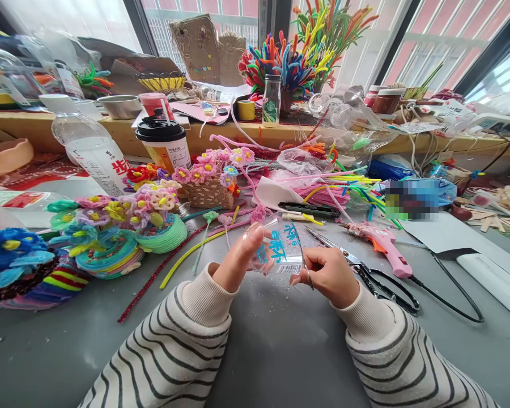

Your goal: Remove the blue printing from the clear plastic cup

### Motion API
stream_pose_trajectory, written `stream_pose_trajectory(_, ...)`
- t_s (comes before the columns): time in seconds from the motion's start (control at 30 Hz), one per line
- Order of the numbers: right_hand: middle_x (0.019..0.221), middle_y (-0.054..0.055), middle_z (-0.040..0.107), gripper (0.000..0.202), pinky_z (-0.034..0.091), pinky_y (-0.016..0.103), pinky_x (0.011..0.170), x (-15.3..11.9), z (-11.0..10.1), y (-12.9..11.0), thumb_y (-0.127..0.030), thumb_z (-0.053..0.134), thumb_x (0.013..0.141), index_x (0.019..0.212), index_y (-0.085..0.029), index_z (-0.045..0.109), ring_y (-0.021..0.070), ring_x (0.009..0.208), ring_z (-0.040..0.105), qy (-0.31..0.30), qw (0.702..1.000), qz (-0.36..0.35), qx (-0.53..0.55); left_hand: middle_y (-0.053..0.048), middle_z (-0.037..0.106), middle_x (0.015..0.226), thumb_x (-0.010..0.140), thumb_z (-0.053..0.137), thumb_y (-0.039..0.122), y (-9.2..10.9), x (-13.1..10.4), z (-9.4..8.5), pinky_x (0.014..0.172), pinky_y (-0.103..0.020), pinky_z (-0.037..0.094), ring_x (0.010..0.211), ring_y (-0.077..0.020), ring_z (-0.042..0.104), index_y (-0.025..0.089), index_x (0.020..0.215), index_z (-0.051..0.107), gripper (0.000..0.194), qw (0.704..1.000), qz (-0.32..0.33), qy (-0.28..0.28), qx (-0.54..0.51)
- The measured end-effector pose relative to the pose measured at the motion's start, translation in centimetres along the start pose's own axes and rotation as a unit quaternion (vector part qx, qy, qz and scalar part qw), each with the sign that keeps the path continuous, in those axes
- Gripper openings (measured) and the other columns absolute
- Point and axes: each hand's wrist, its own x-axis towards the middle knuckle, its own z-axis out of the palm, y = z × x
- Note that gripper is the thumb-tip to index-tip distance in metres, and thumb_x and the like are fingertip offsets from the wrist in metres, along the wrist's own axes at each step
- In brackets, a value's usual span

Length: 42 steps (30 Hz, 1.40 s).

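Note:
A clear plastic cup piece (276, 249) with blue lettering and a barcode is held above the grey table. My left hand (240, 255) grips its left side, thumb up, with the other fingers mostly behind it. At the right edge my right hand (329, 275) is closed, thumb and fingers pinched near the rim; a thin curved strip hangs at the fingertips, and whether it belongs to the cup I cannot tell. Black-handled scissors (368, 275) lie to the right of my right hand, beside a pink glue gun (385, 246).
Fuzzy-wire flower pots (108, 255) stand at the left. A lidded drink cup (164, 147), a plastic bottle (91, 150) and a flower basket (210, 192) are further back. Pipe cleaners (323, 192) lie behind my hands. The glue gun's black cord (461, 314) loops at the right.

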Motion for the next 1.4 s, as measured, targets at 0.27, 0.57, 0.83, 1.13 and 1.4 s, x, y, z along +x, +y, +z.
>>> stream_pose_trajectory(0.27, 0.036, -0.004, 0.034, 0.061, 0.025, 0.02, 0.04, -0.2, 0.4, 0.0, -0.072, 0.047, 0.06, 0.037, -0.019, 0.026, 0.0055, 0.038, 0.027, 0.025, 0.999, -0.017, 0.02, 0.006, 0.044, 0.048, 0.064, 0.042, 0.066, -0.2, 0.0, -0.2, 0.042, -0.022, 0.028, 0.039, -0.0086, 0.041, 0.019, 0.082, 0.043, 0.05, 1.0, -0.012, 0.012, -0.017)
stream_pose_trajectory(0.57, 0.037, -0.005, 0.03, 0.061, 0.022, 0.02, 0.038, -0.1, 0.6, 0.5, -0.072, 0.049, 0.059, 0.038, -0.018, 0.029, 0.0053, 0.039, 0.025, 0.037, 0.998, -0.041, -0.019, 0.005, 0.045, 0.048, 0.068, 0.039, 0.065, -0.2, -0.1, 0.0, 0.042, -0.022, 0.028, 0.04, -0.0079, 0.039, 0.018, 0.081, 0.043, 0.048, 1.0, -0.011, -0.027, 0.01)
stream_pose_trajectory(0.83, 0.035, -0.005, 0.031, 0.06, 0.023, 0.019, 0.037, -0.1, 0.4, 0.8, -0.067, 0.042, 0.069, 0.038, -0.018, 0.025, 0.0049, 0.037, 0.025, 0.113, 0.988, -0.102, -0.029, 0.005, 0.046, 0.045, 0.065, 0.04, 0.067, -0.3, -0.2, 0.0, 0.043, -0.022, 0.028, 0.038, -0.0081, 0.04, 0.018, 0.081, 0.044, 0.052, 0.998, -0.041, -0.044, -0.014)
stream_pose_trajectory(1.13, 0.035, -0.005, 0.034, 0.06, 0.023, 0.02, 0.038, 0.3, 0.1, 1.1, -0.069, 0.042, 0.067, 0.039, -0.019, 0.026, 0.0054, 0.037, 0.026, 0.101, 0.992, -0.049, -0.061, -0.001, 0.06, 0.074, 0.064, 0.057, 0.053, 0.2, 0.4, -0.7, 0.047, -0.022, 0.041, 0.05, -0.0099, 0.053, 0.019, 0.101, 0.042, 0.052, 0.99, 0.029, -0.002, -0.136)
stream_pose_trajectory(1.4, 0.037, -0.003, 0.039, 0.061, 0.025, 0.021, 0.039, 0.3, 0.3, 1.6, -0.073, 0.035, 0.067, 0.04, -0.019, 0.03, 0.007, 0.039, 0.03, 0.039, 0.992, -0.021, -0.12, -0.01, 0.053, 0.113, 0.07, 0.053, 0.051, 1.6, -0.1, -0.7, 0.08, -0.029, 0.044, 0.094, -0.0205, 0.059, 0.022, 0.127, 0.026, 0.069, 0.953, 0.016, -0.031, -0.301)
